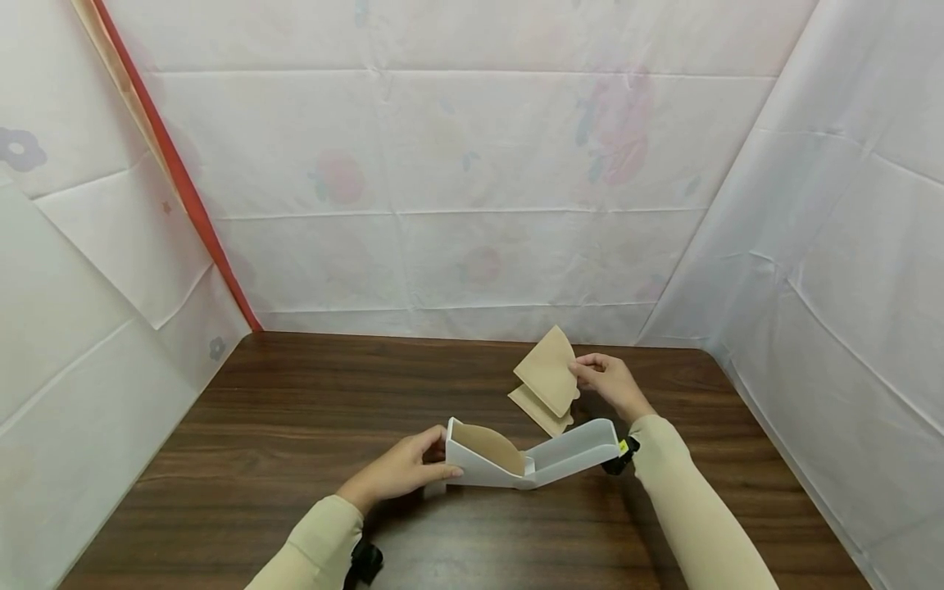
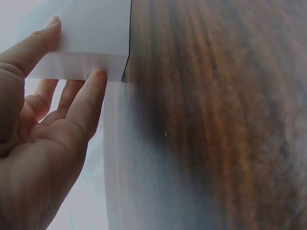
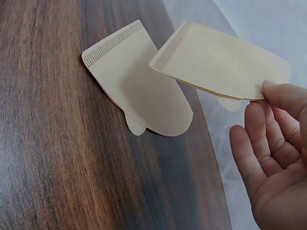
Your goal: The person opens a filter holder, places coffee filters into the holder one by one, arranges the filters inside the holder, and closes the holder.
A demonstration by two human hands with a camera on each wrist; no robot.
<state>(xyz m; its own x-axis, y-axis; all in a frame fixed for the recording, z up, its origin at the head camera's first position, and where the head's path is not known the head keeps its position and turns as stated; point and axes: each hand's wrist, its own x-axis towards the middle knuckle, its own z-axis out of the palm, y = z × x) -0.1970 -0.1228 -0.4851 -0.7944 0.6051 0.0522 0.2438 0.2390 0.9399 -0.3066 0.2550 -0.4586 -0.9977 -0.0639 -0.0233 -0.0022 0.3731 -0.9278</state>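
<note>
My right hand (image 1: 608, 383) pinches the curved edge of a brown paper coffee filter (image 1: 549, 369), seen close in the right wrist view with a crimped seam along one side. Beneath it, another coffee filter (image 3: 144, 86) lies on the table with its small tab showing. At the front, a white filter box (image 1: 479, 469) stands with its lid (image 1: 575, 451) swung out to the right. Inside the box are brown filters (image 1: 490, 445). My left hand (image 1: 401, 467) grips the box's left end, thumb on the front side and fingers around the end.
The dark wood-grain table (image 1: 295, 442) extends around the box. Pale printed sheets (image 1: 457, 164) rise behind it and along both sides. A red strip (image 1: 177, 168) runs down the left back corner.
</note>
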